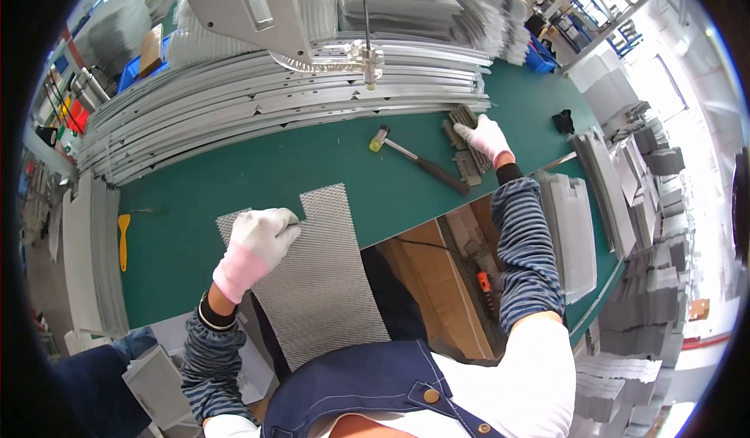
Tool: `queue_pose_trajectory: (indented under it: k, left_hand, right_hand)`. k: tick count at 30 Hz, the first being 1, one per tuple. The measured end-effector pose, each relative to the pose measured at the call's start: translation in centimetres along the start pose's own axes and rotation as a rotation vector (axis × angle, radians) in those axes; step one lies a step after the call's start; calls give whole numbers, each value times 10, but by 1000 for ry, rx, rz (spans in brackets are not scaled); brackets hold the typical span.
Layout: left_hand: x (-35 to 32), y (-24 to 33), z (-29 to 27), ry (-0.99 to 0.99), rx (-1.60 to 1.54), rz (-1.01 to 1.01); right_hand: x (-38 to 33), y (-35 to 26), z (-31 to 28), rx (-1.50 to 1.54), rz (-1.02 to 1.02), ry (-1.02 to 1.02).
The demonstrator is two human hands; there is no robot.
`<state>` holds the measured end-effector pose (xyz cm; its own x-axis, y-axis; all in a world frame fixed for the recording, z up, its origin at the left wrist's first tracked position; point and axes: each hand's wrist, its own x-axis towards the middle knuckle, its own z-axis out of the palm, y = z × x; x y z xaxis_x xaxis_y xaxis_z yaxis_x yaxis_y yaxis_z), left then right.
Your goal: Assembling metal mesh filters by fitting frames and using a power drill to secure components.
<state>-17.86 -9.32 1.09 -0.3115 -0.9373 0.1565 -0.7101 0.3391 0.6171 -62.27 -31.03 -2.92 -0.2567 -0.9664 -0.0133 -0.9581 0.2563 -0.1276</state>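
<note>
With the left hand [262, 239] pressed flat on the mesh sheet [320, 282] at the table [258, 164] edge, the right hand [486, 137] should close its fingers firmly round one metal clip [466, 153] before lifting.

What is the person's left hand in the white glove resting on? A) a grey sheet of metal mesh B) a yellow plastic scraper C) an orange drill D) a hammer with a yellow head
A: the left hand lies flat on the grey sheet of metal mesh, which rests on the green table and overhangs its near edge.
</note>
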Motion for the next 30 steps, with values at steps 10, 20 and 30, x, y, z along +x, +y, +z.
queue_pose_trajectory:
  k: [10, 20, 30]
  left_hand:
    - [2, -34, 21, 31, 112, -1]
    - [-20, -18, 49, 100, 632, 56]
    - [-17, -33, 50, -32, 536, 3]
  right_hand:
    - [-13, -55, -39, 618, -345, 313]
    - [-140, -271, -16, 331, -973, -706]
    - [-146, -287, -7, 422, -1025, -951]
